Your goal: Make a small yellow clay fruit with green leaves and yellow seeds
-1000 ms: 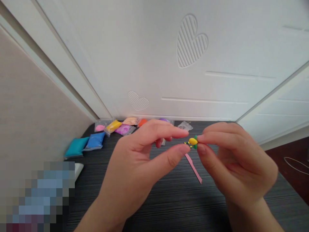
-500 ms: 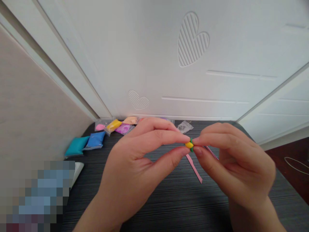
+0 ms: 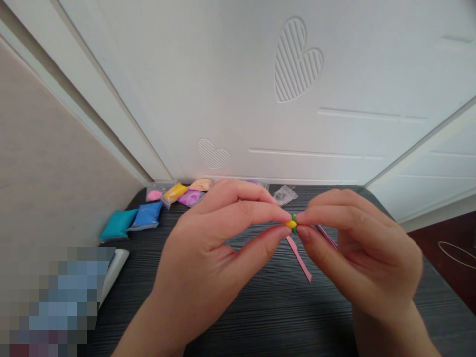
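Between my two hands, above the table, is a small piece of yellow and green modelling clay (image 3: 291, 224). My left hand (image 3: 219, 253) pinches its yellow side between thumb and forefinger. From the other side, the thumb and fingertips of my right hand (image 3: 360, 243) press on it by the green band. Most of the piece is covered by the fingertips. Below it on the table lies a pink flat modelling tool (image 3: 300, 260), its upper end hidden behind my hands. A second thin pinkish tool (image 3: 326, 236) shows partly behind my right hand.
Bags of clay line the back of the dark table (image 3: 260, 317): teal (image 3: 118, 224), blue (image 3: 148, 215), yellow (image 3: 174, 193), purple (image 3: 190, 198), peach (image 3: 201, 185) and pink (image 3: 154, 195). A clear packet (image 3: 285, 196) lies by the white panel (image 3: 238, 99). A pixelated object (image 3: 67, 292) stands at left.
Both hands stay pinched on the clay piece. It has shifted very slightly to the left, and the right fingertips sit a little closer over it. Nothing on the table has moved.
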`<state>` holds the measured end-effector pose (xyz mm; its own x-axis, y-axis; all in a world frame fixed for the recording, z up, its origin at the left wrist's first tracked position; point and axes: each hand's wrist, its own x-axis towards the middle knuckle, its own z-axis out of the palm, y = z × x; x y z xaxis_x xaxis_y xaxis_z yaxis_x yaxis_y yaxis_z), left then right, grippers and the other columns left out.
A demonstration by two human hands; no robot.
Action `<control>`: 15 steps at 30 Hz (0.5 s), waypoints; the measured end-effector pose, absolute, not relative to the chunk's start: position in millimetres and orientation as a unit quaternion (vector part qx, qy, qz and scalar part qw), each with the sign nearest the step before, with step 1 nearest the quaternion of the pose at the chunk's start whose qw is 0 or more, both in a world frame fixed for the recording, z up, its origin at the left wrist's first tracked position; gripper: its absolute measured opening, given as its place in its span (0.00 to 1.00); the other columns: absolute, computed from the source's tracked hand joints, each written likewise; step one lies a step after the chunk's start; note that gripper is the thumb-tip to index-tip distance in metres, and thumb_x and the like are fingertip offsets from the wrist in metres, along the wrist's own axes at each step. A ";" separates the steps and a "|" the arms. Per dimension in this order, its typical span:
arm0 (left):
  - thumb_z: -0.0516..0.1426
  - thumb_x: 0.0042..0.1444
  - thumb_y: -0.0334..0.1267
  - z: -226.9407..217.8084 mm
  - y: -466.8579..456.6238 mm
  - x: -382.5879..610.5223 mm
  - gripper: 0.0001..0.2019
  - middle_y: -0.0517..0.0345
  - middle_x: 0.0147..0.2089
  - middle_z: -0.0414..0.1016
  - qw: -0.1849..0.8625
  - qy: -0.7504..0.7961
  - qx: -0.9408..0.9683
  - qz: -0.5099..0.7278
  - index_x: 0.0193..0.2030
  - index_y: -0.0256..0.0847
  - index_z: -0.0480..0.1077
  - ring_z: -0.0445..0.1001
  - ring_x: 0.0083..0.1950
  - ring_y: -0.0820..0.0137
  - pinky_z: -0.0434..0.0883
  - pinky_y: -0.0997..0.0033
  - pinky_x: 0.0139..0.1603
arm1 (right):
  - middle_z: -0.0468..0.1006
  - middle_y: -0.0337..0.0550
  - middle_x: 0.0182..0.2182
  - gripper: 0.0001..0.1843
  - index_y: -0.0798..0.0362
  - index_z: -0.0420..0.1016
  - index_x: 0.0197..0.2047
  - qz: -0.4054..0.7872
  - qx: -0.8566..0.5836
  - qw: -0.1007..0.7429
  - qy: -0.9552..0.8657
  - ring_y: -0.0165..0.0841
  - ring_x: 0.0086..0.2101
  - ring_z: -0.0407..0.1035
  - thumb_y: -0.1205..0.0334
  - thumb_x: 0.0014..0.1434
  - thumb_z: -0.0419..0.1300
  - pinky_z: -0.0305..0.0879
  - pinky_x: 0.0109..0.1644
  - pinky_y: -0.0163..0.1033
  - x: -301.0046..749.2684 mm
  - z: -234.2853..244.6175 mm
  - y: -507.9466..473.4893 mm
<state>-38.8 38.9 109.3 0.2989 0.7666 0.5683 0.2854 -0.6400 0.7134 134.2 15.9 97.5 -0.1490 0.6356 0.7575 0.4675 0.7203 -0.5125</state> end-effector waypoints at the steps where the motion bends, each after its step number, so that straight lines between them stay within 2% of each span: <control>1: 0.62 0.44 0.30 109.2 38.9 -38.8 0.11 0.61 0.39 0.74 0.246 0.343 0.767 0.483 0.34 0.51 0.75 0.71 0.44 0.65 0.68 0.65 0.50 | 0.73 0.41 0.31 0.15 0.56 0.74 0.38 0.079 -0.364 0.540 -0.755 0.29 0.32 0.67 0.78 0.45 0.61 0.67 0.35 0.36 134.3 97.6 16.0; 6: 0.61 0.45 0.29 105.5 38.9 -38.6 0.11 0.61 0.39 0.74 0.218 0.332 0.778 0.487 0.35 0.50 0.74 0.71 0.44 0.66 0.67 0.65 0.51 | 0.73 0.40 0.31 0.16 0.55 0.74 0.39 0.079 -0.360 0.537 -0.759 0.29 0.32 0.67 0.78 0.46 0.61 0.67 0.35 0.36 134.9 97.9 16.4; 15: 0.60 0.47 0.28 100.7 40.7 -40.5 0.12 0.62 0.42 0.72 0.181 0.305 0.802 0.481 0.38 0.47 0.71 0.69 0.47 0.70 0.65 0.67 0.55 | 0.72 0.42 0.32 0.14 0.59 0.74 0.37 0.094 -0.356 0.540 -0.757 0.27 0.33 0.66 0.79 0.45 0.61 0.66 0.36 0.35 134.2 97.0 16.7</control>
<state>-40.5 40.7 100.7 0.3505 0.6633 0.6612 0.3151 -0.7484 0.5837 134.2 16.7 97.0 -0.1631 0.6400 0.7509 0.4361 0.7294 -0.5270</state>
